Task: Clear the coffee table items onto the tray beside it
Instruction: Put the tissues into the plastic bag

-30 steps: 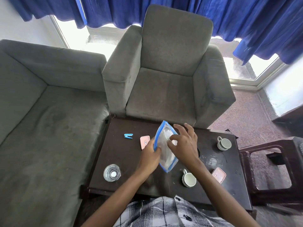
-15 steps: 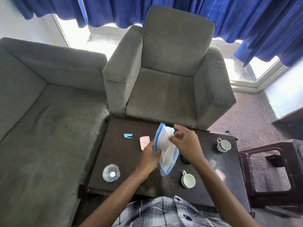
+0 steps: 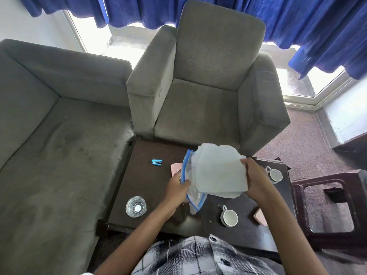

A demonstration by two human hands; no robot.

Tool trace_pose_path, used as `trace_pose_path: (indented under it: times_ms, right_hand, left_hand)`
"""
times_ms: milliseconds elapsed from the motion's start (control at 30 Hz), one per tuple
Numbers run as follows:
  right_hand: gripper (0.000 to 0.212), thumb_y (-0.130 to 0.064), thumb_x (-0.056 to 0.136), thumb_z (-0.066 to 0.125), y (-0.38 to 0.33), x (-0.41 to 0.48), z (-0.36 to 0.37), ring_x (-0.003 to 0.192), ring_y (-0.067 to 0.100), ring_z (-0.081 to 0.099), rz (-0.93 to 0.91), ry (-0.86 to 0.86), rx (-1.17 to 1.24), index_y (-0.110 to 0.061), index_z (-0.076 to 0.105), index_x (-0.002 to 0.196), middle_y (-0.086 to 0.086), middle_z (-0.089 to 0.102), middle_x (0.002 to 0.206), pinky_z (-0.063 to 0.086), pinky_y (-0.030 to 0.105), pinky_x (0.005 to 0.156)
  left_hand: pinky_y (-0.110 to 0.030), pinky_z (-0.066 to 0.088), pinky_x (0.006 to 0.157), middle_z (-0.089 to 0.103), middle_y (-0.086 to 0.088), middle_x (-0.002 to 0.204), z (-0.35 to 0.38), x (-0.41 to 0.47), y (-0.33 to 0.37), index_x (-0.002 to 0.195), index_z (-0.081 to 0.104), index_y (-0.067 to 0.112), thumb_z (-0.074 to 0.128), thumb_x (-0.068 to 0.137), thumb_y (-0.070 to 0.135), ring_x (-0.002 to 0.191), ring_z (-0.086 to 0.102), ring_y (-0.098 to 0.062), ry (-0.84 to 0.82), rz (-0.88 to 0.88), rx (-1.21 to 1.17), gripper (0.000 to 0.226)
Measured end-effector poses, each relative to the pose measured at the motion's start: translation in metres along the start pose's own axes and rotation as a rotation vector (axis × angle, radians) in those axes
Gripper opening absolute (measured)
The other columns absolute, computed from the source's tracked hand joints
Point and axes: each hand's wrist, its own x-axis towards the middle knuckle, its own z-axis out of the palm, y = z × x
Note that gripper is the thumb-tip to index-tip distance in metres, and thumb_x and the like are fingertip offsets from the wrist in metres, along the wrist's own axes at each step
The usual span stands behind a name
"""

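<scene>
Coffee table (image 3: 151, 187) items in hand: my left hand (image 3: 177, 188) pinches the blue-edged plastic bag (image 3: 190, 175), and my right hand (image 3: 256, 179) grips the white cloth (image 3: 218, 169) above the tabletop. Two cups (image 3: 229, 217) (image 3: 275, 175), a glass (image 3: 136, 206) and a stapler (image 3: 156, 162) rest on the table.

A grey armchair (image 3: 206, 92) stands under blue curtains (image 3: 218, 14) at a bright window (image 3: 111, 40). A grey sofa (image 3: 49, 135) sits just beside it. A dark stool (image 3: 329, 207) stands on speckled floor (image 3: 297, 139).
</scene>
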Motion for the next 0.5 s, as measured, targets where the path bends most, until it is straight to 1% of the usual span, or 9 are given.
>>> trace_pose_path:
  times_ms: [67,100,167,200,300,333,367,433,500]
  right_hand:
    - [0.027,-0.02,0.078,0.053,0.009,0.013,-0.011,0.079,0.024,0.061,0.12,-0.023,0.061,-0.012,0.06,0.103,0.006,0.064,0.088,0.048,0.033,0.068]
    - [0.028,-0.021,0.078,0.053,0.013,0.016,-0.013,0.08,0.024,0.063,0.165,-0.044,0.088,-0.014,0.06,0.104,0.005,0.065,0.089,0.05,0.033,0.068]
    - [0.02,-0.019,0.082,0.047,0.019,0.023,-0.014,0.072,0.02,0.066,0.222,-0.115,0.157,-0.016,0.06,0.097,0.003,0.067,0.081,0.052,0.029,0.061]
    - [0.02,-0.017,0.084,0.044,0.021,0.025,-0.013,0.068,0.018,0.067,0.23,-0.142,0.189,-0.017,0.06,0.096,0.002,0.067,0.078,0.052,0.028,0.061]
    - [0.025,-0.015,0.085,0.04,0.027,0.031,-0.007,0.073,0.018,0.069,0.223,-0.198,0.3,-0.018,0.056,0.104,0.001,0.069,0.085,0.046,0.032,0.078]
    - [0.024,-0.015,0.086,0.039,0.027,0.033,-0.005,0.073,0.018,0.069,0.216,-0.201,0.322,-0.017,0.057,0.102,0.001,0.07,0.084,0.045,0.032,0.08]
    - [0.023,-0.015,0.088,0.038,0.026,0.032,-0.001,0.071,0.018,0.07,0.208,-0.199,0.33,-0.016,0.058,0.099,0.001,0.071,0.082,0.045,0.032,0.079]
    - [0.025,-0.018,0.091,0.035,0.024,0.027,0.006,0.068,0.017,0.07,0.199,-0.194,0.325,-0.016,0.06,0.094,0.001,0.073,0.077,0.048,0.032,0.072]
    - [0.026,-0.022,0.092,0.035,0.023,0.021,0.012,0.067,0.016,0.07,0.179,-0.198,0.315,-0.017,0.06,0.096,0.0,0.073,0.077,0.051,0.032,0.066]
  left_hand:
    - [-0.028,0.058,0.059,0.063,-0.008,0.111,-0.004,0.002,-0.003,0.12,0.053,0.015,0.043,0.094,0.008,0.098,0.064,-0.024,0.003,-0.015,-0.036,0.028]
    - [-0.028,0.058,0.058,0.064,-0.006,0.107,-0.007,0.004,-0.005,0.117,0.054,0.015,0.043,0.094,0.008,0.094,0.065,-0.022,0.006,-0.019,-0.053,0.026]
    - [-0.026,0.057,0.058,0.064,0.001,0.096,-0.015,0.007,-0.006,0.109,0.053,0.018,0.045,0.095,0.01,0.086,0.064,-0.015,0.015,-0.022,-0.068,0.018]
    - [-0.026,0.057,0.059,0.063,0.003,0.093,-0.021,0.01,-0.007,0.105,0.052,0.02,0.046,0.095,0.011,0.083,0.063,-0.013,0.023,-0.027,-0.073,0.015]
    - [-0.029,0.057,0.06,0.063,-0.001,0.096,-0.044,0.027,-0.015,0.103,0.054,0.02,0.045,0.094,0.008,0.087,0.063,-0.017,0.069,-0.07,-0.077,0.017]
    - [-0.032,0.058,0.061,0.063,-0.004,0.097,-0.052,0.035,-0.019,0.102,0.054,0.018,0.043,0.093,0.006,0.089,0.063,-0.02,0.093,-0.086,-0.058,0.019]
    - [-0.036,0.058,0.064,0.064,-0.007,0.099,-0.061,0.045,-0.023,0.1,0.055,0.018,0.042,0.09,0.003,0.09,0.064,-0.023,0.119,-0.097,-0.027,0.022]
    - [-0.044,0.056,0.079,0.066,-0.012,0.103,-0.077,0.069,-0.033,0.1,0.058,0.016,0.04,0.085,0.002,0.096,0.063,-0.029,0.163,-0.086,0.094,0.027]
    - [-0.037,0.05,0.087,0.064,-0.015,0.113,-0.088,0.094,-0.042,0.115,0.056,0.012,0.041,0.085,0.004,0.105,0.06,-0.033,0.197,-0.069,0.311,0.034]
